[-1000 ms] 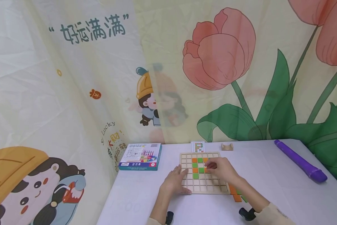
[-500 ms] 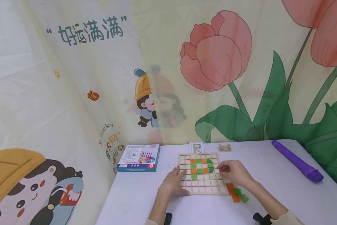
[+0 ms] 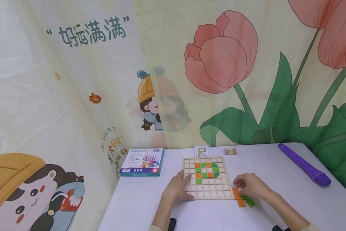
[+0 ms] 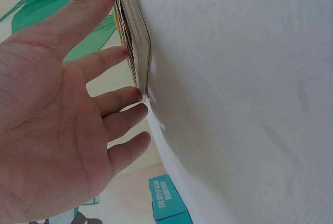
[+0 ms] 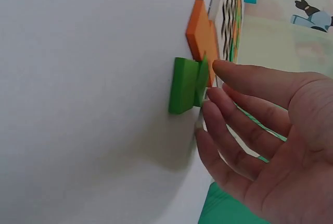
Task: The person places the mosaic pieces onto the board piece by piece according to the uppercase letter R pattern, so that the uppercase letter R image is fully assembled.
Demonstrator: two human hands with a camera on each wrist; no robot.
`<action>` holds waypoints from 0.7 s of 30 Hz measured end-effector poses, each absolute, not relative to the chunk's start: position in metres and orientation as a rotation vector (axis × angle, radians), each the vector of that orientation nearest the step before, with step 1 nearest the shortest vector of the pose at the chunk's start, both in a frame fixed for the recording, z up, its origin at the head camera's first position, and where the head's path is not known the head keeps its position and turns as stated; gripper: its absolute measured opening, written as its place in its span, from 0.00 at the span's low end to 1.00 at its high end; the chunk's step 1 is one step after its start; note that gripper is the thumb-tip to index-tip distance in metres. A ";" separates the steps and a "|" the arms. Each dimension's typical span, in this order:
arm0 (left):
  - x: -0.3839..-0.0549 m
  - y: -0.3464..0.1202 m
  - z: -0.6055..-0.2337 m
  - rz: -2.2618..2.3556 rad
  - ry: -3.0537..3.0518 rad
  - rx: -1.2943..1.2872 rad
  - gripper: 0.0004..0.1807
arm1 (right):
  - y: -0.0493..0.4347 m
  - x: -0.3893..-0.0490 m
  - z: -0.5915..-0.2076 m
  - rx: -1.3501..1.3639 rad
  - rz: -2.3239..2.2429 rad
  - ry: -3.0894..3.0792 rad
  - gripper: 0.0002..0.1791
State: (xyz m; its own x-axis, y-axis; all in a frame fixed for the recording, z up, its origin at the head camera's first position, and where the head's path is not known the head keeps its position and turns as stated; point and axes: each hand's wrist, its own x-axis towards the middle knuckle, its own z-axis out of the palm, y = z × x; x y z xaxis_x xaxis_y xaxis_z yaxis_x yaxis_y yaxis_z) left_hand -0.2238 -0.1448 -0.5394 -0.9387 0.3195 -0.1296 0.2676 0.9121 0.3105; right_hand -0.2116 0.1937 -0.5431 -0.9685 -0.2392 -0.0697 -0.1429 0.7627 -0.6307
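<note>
My left hand (image 3: 177,186) rests at the left edge of a wooden grid board (image 3: 208,191), thumb near its front corner. In the left wrist view the fingers spread along the board's side. Orange and green square tiles, with dark green rounded tiles (image 3: 216,175) at the right, form a P-like shape in the grid. My right hand (image 3: 255,186) is over the loose tiles beside the board's front right corner. These are orange tiles (image 3: 241,203) and green tiles (image 5: 182,86). In the right wrist view its fingers are loosely curved, fingertips right at the tiles, nothing between them.
A small pattern card (image 3: 201,151) stands behind the board, with a small wooden block (image 3: 230,151) right of it. A flat printed box (image 3: 142,162) lies at the back left. A purple stick-like object (image 3: 304,164) lies at the right.
My right hand has left the board's grid and moved right and toward me, to the loose tiles. The rounded tiles it covered now show. My left hand stays at the board's edge.
</note>
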 end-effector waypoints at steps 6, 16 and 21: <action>-0.224 -0.146 -0.540 0.439 2.897 0.457 0.55 | 0.193 -0.210 -0.548 -0.329 -1.018 2.825 0.18; -0.224 -0.146 -0.539 0.431 2.891 0.467 0.55 | 0.195 -0.213 -0.549 -0.297 -1.116 2.807 0.17; -0.225 -0.146 -0.540 0.431 2.908 0.474 0.55 | 0.193 -0.218 -0.543 -0.298 -1.180 2.802 0.17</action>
State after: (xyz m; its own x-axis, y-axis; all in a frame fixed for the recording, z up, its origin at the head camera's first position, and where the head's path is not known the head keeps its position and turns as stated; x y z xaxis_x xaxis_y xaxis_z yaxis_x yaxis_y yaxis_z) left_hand -0.2246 -0.1464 -0.5398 -0.9363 0.3322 -0.1137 0.2849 0.9081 0.3070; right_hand -0.2175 0.1934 -0.5432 -0.9772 -0.2121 -0.0047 -0.1448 0.6833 -0.7157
